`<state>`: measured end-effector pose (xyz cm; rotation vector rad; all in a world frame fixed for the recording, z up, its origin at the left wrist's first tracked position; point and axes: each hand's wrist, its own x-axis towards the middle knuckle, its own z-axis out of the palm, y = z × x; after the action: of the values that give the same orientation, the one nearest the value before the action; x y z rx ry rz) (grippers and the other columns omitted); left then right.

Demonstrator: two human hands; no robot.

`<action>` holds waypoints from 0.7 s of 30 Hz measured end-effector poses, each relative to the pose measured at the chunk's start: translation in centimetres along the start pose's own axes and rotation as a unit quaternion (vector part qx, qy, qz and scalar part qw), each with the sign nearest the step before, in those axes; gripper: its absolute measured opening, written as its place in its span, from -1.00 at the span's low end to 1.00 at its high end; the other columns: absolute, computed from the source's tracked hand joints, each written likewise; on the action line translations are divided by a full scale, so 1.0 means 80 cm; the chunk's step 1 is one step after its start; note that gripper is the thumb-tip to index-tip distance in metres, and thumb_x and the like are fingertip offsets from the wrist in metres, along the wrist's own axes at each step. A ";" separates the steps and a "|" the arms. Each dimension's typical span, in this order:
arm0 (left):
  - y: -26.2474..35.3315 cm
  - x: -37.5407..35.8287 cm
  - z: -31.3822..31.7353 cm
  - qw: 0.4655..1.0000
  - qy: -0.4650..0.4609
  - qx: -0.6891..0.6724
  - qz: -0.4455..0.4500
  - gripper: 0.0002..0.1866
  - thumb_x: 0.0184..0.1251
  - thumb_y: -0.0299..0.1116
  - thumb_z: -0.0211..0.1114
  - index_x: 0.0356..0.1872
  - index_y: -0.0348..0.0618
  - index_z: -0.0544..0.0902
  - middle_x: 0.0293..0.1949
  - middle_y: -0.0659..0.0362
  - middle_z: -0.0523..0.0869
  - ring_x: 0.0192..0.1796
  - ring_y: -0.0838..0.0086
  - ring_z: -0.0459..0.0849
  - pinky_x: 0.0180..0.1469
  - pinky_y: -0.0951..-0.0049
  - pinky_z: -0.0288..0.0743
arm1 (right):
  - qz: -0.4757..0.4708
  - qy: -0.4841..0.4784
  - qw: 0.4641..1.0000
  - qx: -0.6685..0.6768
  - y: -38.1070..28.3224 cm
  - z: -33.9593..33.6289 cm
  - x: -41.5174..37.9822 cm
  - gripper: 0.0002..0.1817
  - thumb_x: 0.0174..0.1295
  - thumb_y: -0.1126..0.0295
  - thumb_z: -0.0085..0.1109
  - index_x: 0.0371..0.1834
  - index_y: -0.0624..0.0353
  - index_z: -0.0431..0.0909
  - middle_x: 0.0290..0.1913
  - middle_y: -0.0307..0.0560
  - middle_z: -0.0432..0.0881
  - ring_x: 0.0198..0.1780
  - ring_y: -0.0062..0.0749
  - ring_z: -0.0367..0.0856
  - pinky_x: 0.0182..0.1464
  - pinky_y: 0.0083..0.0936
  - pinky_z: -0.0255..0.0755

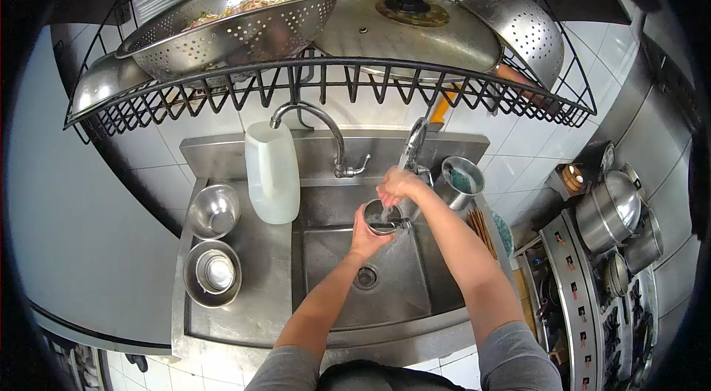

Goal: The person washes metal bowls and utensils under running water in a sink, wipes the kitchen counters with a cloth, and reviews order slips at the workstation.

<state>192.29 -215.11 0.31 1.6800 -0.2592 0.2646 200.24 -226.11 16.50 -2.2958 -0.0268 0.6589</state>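
My left hand point(368, 234) is wrapped round the side of a small metal cup point(383, 226), holding it over the sink basin point(385, 280). A dark handle seems to stick out at the cup's right. Just above the cup is my right hand point(400, 185), its fingers bent and pressed together under the right faucet point(415, 141). Whether those fingers hold anything is hidden. Water runs from that faucet over my right hand and down toward the cup. The left faucet point(333, 128) stands behind the basin.
On the left counter are a translucent plastic jug point(272, 176) and metal bowls point(214, 211). A metal pot point(459, 182) with a green scrubber stands right of the faucet. Overhead, a black wire rack point(326, 84) carries a colander point(244, 28) and a lidded pan point(407, 35). A stove point(574, 295) stands at right.
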 end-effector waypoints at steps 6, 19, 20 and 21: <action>0.020 0.000 -0.007 1.000 -0.008 0.006 -0.027 0.12 -0.43 -0.31 0.63 0.27 -0.22 0.10 0.16 -0.05 0.33 0.24 0.15 0.36 0.26 0.28 0.29 | -0.002 -0.111 0.975 0.195 0.004 -0.010 -0.010 -0.69 0.25 0.36 0.15 -0.16 0.49 0.49 -0.23 0.17 0.65 -0.24 -0.15 0.70 -0.24 -0.40 0.61; 0.014 0.003 -0.006 0.999 0.021 0.035 0.025 0.09 -0.38 -0.32 0.62 0.26 -0.26 0.11 0.12 0.01 0.41 0.20 0.28 0.41 0.24 0.34 0.30 | 0.014 -0.039 0.997 0.059 -0.005 -0.013 -0.012 -0.75 0.21 0.42 0.14 -0.23 0.47 0.54 -0.27 0.12 0.67 -0.29 -0.18 0.71 -0.29 -0.37 0.61; 0.014 0.002 -0.007 0.999 0.023 0.026 0.024 0.09 -0.38 -0.32 0.62 0.26 -0.26 0.11 0.12 0.01 0.41 0.19 0.28 0.41 0.24 0.33 0.31 | 0.014 -0.034 0.998 0.056 -0.007 -0.013 -0.015 -0.76 0.21 0.42 0.15 -0.24 0.46 0.55 -0.27 0.12 0.68 -0.30 -0.18 0.71 -0.29 -0.37 0.61; 0.013 0.001 -0.006 0.999 0.025 0.018 0.023 0.08 -0.38 -0.33 0.62 0.26 -0.26 0.11 0.12 0.01 0.40 0.19 0.28 0.41 0.24 0.33 0.31 | 0.010 -0.035 0.998 0.054 -0.005 -0.014 -0.014 -0.76 0.21 0.41 0.15 -0.24 0.46 0.55 -0.27 0.11 0.68 -0.30 -0.19 0.71 -0.29 -0.38 0.61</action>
<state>192.06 -214.75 1.38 1.7019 -0.2581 0.3467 199.84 -226.75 17.94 -2.1720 -0.0001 0.7327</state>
